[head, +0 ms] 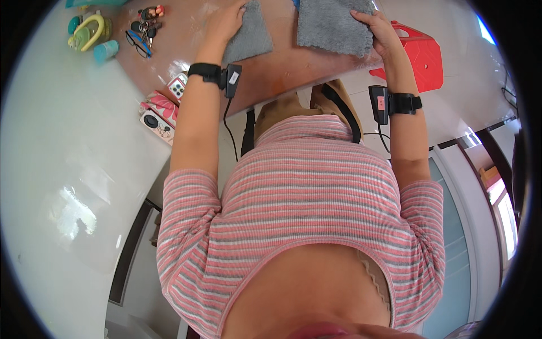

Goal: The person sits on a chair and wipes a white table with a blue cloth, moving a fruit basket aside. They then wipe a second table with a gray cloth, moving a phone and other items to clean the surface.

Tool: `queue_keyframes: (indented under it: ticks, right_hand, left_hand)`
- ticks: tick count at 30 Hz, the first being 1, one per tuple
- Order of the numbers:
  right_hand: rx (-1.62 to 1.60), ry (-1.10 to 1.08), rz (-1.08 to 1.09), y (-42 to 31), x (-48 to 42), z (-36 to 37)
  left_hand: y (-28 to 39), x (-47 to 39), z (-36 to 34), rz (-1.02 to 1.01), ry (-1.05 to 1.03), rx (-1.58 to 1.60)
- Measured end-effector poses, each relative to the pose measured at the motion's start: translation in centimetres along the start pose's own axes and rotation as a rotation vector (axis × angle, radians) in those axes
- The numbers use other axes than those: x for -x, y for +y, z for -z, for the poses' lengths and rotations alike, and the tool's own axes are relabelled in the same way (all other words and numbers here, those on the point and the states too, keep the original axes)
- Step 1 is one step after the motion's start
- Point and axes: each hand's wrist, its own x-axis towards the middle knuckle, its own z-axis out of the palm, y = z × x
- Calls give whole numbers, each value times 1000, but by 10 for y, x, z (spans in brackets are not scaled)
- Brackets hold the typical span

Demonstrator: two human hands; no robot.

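At the top of the head view, two grey plush cloths lie over a reddish-brown tabletop [279, 72]. My right hand [379, 31] grips the right edge of the larger grey cloth [334, 25], thumb on its upper face and the other fingers at its side. My left hand [226, 21] touches the left edge of the smaller grey cloth [252, 38]. The left fingertips are mostly hidden or cut off by the frame's top edge, so its grip is unclear. Both wrists wear black straps with small cabled boxes.
Blue-framed glasses [139, 44], a bunch of keys [148, 29] and a teal-lidded jar [106, 51] lie at upper left. Near my left forearm are two phones, one in a cartoon case [157, 126], and a pink patterned pouch [163, 106]. A red plastic stool [421, 59] stands at right.
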Motion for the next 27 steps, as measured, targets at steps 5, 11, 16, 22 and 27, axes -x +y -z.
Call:
queue_keyframes:
  ticks: [5,11,16,22,27]
  right_hand:
    - [82,-28,-2,6,-6,2]
    - [222,-181,-21,8,-31,24]
    - [497,-495,-30,-14,-21,-19]
    - [1142,-741,-237,-64,-11,-138]
    - [1143,-797,262,-63,-25,-187]
  left_hand:
    - [-5,-2,7,-3,-123,70]
    - [-6,1,34,77,-188,76]
    - [-27,11,26,-6,-9,112]
    - [-13,23,50,272,-84,1041]
    - [4,41,59,89,-199,1089]
